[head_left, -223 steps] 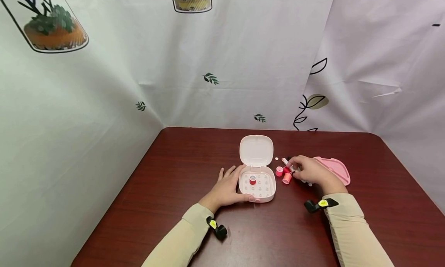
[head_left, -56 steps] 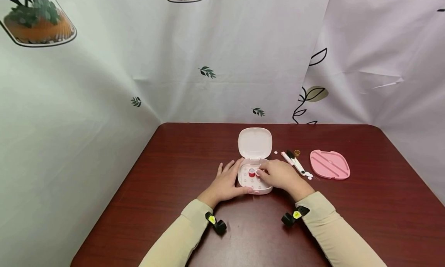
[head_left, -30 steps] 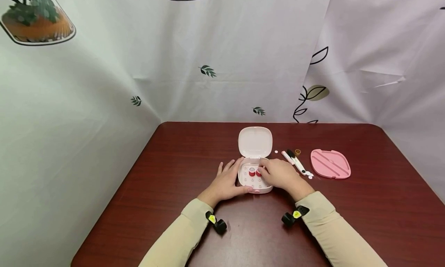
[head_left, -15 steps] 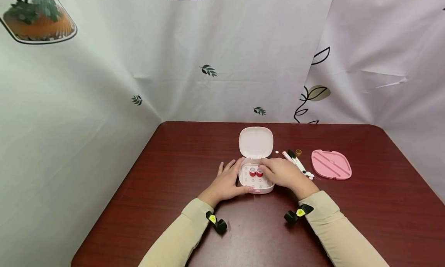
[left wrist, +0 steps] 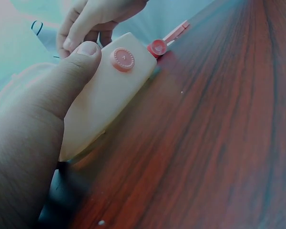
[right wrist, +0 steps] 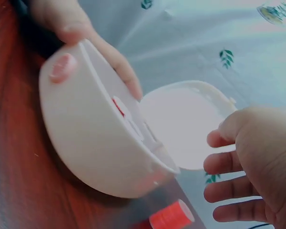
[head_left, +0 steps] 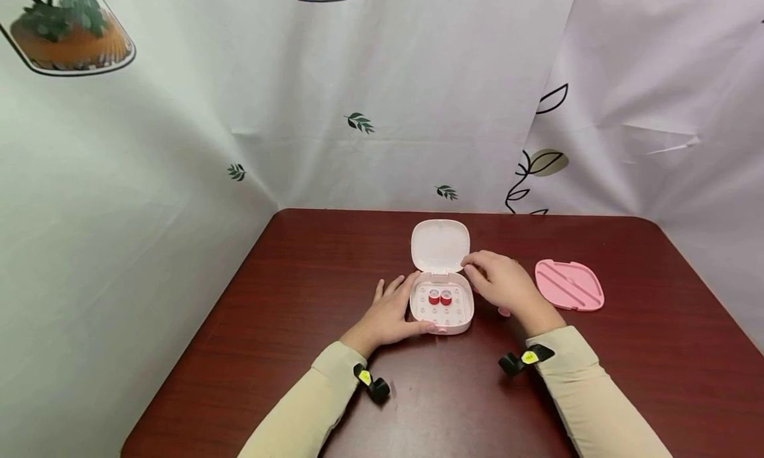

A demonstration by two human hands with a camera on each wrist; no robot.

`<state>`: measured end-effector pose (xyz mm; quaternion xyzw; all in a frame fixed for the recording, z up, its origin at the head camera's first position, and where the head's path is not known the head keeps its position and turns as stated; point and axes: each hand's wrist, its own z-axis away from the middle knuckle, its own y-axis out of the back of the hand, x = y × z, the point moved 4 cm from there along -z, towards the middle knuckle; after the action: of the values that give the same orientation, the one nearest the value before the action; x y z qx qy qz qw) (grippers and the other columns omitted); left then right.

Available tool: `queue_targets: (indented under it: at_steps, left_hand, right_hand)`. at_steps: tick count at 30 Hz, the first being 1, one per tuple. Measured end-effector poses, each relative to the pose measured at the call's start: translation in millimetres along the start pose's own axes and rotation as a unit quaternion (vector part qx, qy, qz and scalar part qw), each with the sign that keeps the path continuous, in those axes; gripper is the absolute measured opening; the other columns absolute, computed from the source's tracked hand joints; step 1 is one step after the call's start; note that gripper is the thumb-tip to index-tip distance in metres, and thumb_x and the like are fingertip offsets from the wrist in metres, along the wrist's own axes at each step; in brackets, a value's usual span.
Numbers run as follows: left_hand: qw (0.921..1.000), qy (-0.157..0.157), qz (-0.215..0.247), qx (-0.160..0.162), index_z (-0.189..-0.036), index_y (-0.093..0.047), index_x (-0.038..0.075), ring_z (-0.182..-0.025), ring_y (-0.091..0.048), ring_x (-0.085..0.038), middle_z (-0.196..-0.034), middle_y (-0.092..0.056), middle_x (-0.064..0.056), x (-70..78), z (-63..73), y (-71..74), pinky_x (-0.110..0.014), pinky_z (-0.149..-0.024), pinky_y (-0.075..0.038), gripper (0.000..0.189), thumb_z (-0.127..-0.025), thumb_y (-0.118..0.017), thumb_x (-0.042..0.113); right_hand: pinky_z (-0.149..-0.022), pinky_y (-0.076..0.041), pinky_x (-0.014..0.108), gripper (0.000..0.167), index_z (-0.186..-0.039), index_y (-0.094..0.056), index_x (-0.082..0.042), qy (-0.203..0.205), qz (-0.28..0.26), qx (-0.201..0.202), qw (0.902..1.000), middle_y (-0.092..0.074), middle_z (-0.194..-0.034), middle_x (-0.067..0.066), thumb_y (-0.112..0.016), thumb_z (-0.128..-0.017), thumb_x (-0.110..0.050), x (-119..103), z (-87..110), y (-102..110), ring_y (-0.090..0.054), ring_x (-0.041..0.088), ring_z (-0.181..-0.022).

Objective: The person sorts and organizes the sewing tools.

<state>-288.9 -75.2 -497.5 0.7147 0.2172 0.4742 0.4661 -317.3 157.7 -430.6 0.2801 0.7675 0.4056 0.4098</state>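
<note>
My left hand [head_left: 384,319] holds a pale pink sewing box [right wrist: 86,133], thumb at the front near its pink button [left wrist: 123,59] and fingers along the left side. The lid [head_left: 440,246] stands open at the back. Two red thread spools [head_left: 440,297] sit side by side on the pegs inside. Beyond the box's right side, my right hand [head_left: 507,289] hovers by the lid's lower right corner. Its fingers are loosely bent and apart in the right wrist view, holding nothing. Below them a coral thread spool [right wrist: 171,217] lies beside the box.
A flat pink grooved tray [head_left: 570,286] lies on the table at the right. My right hand and wrist hide most small things between it and the box. A patterned white cloth hangs behind the table [head_left: 334,378].
My right hand brought a second red spool into the box beside the first, let go, and moved back and right out of the box. My left hand stays at the box.
</note>
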Motion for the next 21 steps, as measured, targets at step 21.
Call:
queue_targets:
  at_steps: [21]
  left_hand:
    - [1.0,0.001,-0.005,0.007,-0.161,-0.02,0.03,-0.148,-0.029,-0.028,-0.161,-0.036,0.002,-0.9,1.6,-3.3,-0.064,-0.118,-0.007,0.106,-0.078,-0.067,0.075]
  right_hand:
    - [-0.083,-0.053,0.05,0.024,-0.11,-0.074,-0.005,-0.028,0.022,-0.068,0.997,-0.067,-0.104,0.01,-0.072,-0.088,-0.015,25.7,3.0,-7.9,-0.063,0.026,-0.086]
